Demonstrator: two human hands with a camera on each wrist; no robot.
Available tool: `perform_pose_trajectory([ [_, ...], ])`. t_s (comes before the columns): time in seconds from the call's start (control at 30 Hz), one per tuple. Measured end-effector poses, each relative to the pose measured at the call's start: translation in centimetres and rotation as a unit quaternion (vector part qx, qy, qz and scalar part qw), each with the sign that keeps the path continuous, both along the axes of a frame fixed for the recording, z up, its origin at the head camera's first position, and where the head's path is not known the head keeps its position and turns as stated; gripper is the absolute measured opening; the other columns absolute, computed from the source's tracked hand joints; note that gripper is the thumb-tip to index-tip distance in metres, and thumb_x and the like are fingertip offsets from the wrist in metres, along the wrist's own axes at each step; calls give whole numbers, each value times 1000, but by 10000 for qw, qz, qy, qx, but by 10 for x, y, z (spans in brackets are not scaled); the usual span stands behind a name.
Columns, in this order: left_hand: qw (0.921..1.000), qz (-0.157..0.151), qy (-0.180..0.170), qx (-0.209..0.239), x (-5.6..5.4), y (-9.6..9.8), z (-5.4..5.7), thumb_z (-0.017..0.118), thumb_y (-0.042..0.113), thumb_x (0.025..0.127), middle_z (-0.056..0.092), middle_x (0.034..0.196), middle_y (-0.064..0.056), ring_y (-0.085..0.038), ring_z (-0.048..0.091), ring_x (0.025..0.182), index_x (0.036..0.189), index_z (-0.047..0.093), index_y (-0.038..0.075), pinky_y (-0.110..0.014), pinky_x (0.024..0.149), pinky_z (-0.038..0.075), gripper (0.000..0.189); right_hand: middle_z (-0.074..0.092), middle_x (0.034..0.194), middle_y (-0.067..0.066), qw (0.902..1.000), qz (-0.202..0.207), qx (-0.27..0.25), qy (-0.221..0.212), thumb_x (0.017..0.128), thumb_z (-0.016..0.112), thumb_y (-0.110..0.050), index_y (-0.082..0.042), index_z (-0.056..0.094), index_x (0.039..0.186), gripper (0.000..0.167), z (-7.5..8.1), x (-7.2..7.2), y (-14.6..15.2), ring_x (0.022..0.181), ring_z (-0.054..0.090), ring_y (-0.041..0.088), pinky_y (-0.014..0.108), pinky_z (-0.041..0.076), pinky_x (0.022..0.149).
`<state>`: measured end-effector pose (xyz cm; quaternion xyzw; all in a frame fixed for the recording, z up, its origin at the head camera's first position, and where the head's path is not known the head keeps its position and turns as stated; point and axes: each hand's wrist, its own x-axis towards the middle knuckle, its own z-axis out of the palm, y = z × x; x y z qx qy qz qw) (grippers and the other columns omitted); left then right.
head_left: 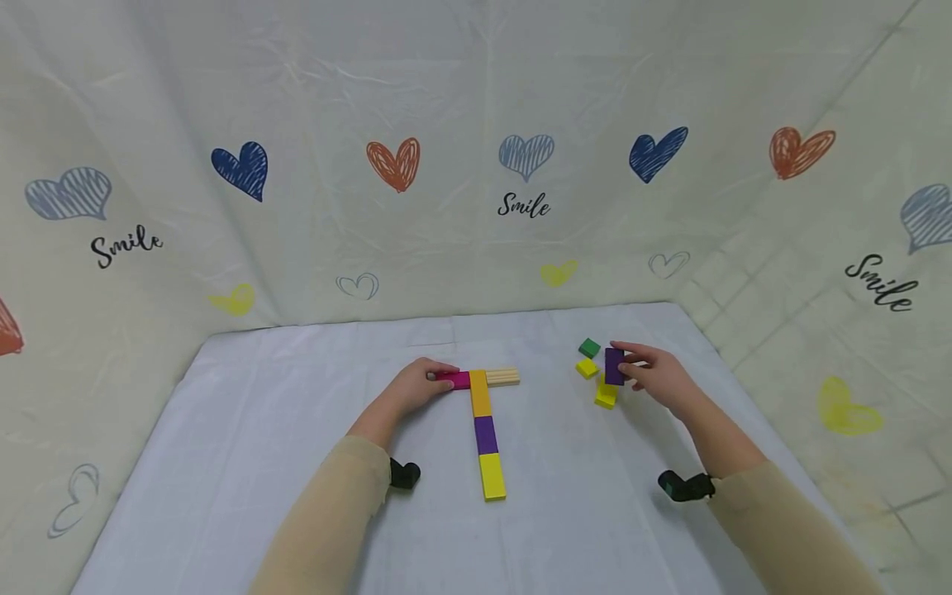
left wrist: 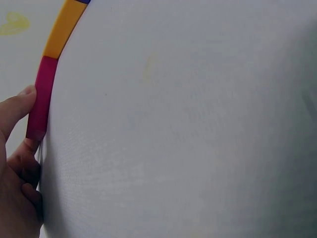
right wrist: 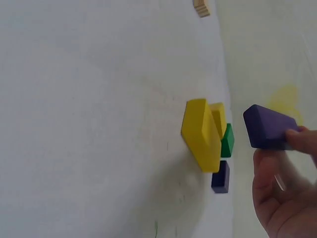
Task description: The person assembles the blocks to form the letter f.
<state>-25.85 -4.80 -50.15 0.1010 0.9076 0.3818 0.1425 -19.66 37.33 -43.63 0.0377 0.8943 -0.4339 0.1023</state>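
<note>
My left hand (head_left: 418, 386) holds the left end of a magenta block (head_left: 460, 380) between thumb and fingers, low at the table. That block meets the top of an orange block (head_left: 480, 394), followed toward me by a purple block (head_left: 486, 435) and a yellow block (head_left: 493, 477) in one line. Pale wooden strips (head_left: 502, 377) extend rightward from the orange block's top. On the right, my right hand (head_left: 658, 376) pinches another purple block (right wrist: 270, 128), raised above the table. Beneath it lies a yellow block (right wrist: 200, 134), partly covered in the head view.
Beside the raised block are a small yellow block (head_left: 587, 368) and a green block (head_left: 589, 348). One more purple block (right wrist: 221, 177) shows in the right wrist view. A white cloth covers the table (head_left: 297, 463). Behind it hangs a sheet (head_left: 446, 248) printed with hearts.
</note>
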Motion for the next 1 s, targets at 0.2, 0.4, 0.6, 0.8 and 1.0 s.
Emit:
perform_pose_trajectory([
  [0.2,10000,-36,12,29,-2,-2,-2,70,30,94,59,127,-4,-26,51,116,122,72,32,-48,102,43,29,47,141,25,9996,227,-164,35,103,53,-17,-16,45,150,48,1,-24,-35,113,56,37,39,53,89],
  [0.4,9999,-116,-5,88,-3,-2,-1,69,31,94,59,129,-5,-26,51,117,122,72,31,-49,104,41,28,52,137,19,9992,297,-260,-28,103,54,-18,-20,49,148,45,0,-45,-73,107,57,33,43,54,88],
  [0.6,9999,-131,3,74,-3,-3,-2,69,31,94,59,129,-4,-26,51,117,121,72,32,-49,104,41,28,57,128,15,9984,503,-224,95,102,56,-17,-21,52,145,44,-9,-68,-112,99,59,30,43,54,87],
  [0.8,9999,-132,-12,37,-4,-3,-4,69,32,94,60,127,-4,-25,51,115,122,72,32,-48,104,41,28,55,131,14,9975,682,-159,81,102,57,-18,-24,53,145,44,-20,-88,-148,93,60,27,33,55,80],
  [1.0,9999,-149,-30,80,-5,-3,-2,69,32,94,60,124,-4,-26,52,114,122,72,31,-49,103,42,28,56,131,15,9962,868,56,24,101,57,-18,-26,55,143,43,-27,-99,-175,92,60,25,29,55,76],
])
